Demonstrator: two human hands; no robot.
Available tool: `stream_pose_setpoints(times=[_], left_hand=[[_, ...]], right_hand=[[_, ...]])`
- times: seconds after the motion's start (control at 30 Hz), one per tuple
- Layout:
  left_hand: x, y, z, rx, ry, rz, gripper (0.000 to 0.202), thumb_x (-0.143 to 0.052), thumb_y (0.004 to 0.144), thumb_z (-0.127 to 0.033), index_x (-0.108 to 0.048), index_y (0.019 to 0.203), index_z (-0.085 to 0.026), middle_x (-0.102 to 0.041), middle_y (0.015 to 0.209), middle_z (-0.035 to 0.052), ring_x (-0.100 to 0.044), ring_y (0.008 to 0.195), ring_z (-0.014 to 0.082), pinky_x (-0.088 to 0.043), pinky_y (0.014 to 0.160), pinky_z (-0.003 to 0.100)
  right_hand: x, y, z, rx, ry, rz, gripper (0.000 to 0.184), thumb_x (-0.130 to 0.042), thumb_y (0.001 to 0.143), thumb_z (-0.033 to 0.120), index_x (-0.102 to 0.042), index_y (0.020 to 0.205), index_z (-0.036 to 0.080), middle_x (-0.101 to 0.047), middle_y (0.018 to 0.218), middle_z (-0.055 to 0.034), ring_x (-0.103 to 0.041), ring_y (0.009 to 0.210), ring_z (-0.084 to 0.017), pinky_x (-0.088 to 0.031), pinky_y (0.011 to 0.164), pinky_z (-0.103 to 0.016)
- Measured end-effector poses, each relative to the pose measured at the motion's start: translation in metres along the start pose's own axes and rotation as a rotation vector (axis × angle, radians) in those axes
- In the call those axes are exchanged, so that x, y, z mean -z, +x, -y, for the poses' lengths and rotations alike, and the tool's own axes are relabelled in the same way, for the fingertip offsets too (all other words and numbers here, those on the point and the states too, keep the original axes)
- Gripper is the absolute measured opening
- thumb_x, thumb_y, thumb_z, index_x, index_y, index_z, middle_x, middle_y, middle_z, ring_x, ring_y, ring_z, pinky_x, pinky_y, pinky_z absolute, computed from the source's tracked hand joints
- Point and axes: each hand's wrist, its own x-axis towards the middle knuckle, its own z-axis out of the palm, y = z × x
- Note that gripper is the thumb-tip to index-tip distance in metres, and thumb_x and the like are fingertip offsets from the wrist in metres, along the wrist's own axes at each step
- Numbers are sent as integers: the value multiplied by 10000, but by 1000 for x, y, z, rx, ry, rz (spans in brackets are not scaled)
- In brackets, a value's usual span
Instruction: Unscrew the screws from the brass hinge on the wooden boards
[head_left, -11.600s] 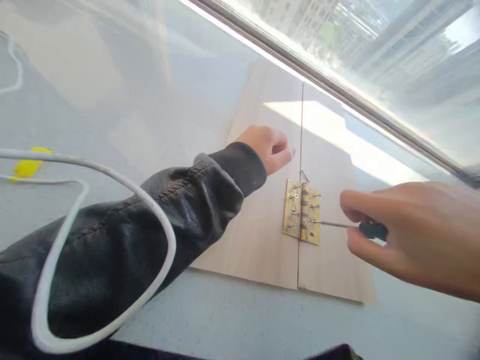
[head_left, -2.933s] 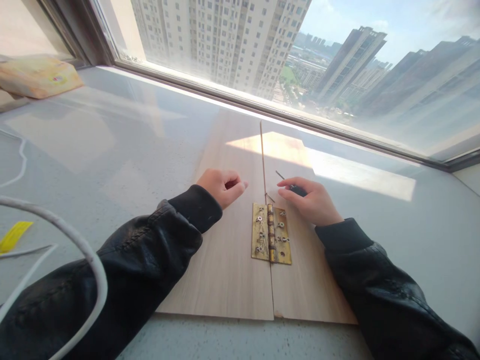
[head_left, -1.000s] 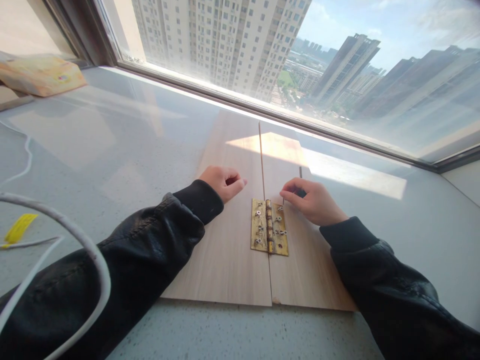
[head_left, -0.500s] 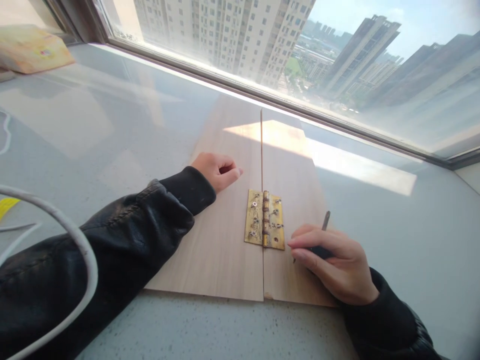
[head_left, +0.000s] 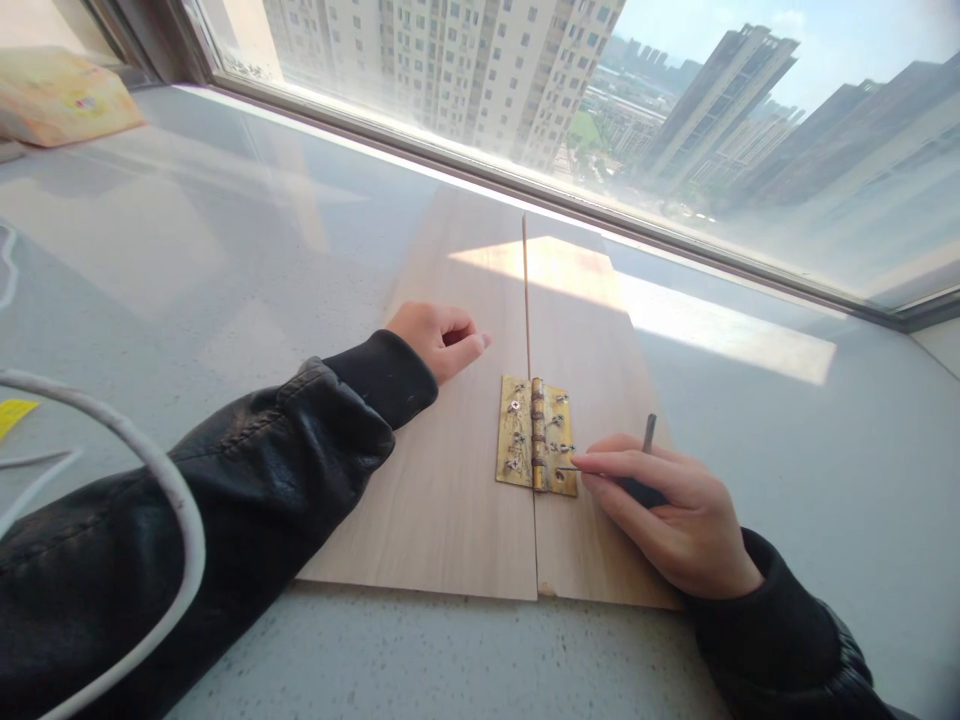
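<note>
Two light wooden boards (head_left: 450, 500) lie side by side on a grey sill, joined by a brass hinge (head_left: 535, 448) with several screws standing partly out of it. My left hand (head_left: 439, 338) rests as a loose fist on the left board, above and left of the hinge. My right hand (head_left: 671, 520) lies on the right board, closed round a small dark-handled screwdriver (head_left: 646, 436). Its thin metal tip reaches a screw on the hinge's right leaf.
A white cable (head_left: 161, 490) loops across the lower left, close to the camera, with a yellow tag (head_left: 13, 412) beside it. A yellowish packet (head_left: 64, 95) lies at the far left corner. The window frame (head_left: 570, 205) runs along the back edge.
My right hand came down from above the hinge to its right side, and the screwdriver tip now touches the hinge's right leaf. My left hand has stayed put.
</note>
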Motion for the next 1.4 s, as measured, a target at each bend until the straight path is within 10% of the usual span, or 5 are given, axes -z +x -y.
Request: stream_pose_setpoints(times=[0.67,1.4], left_hand=[[-1,0,2,-39,3,-19,337,-539,753,-380,-512,514,-145,-336,442,-59,-314,448,67,-262,484,232],[-1,0,2,-35,4,-17,340,-540,753,-383,-516,515,-142,-328,440,-59,-312,445,66,-264,481,232]], right_hand=[[0,-4,-3,277,-90,-10,275,-587,789,0,-681,1003,145,-658,878,-57,-633,749,-96,-523,647,-192],[1,0,-3,213,-77,22,182,-599,792,47,-683,908,159,-668,835,-63,-639,684,-111,-532,593,-214]])
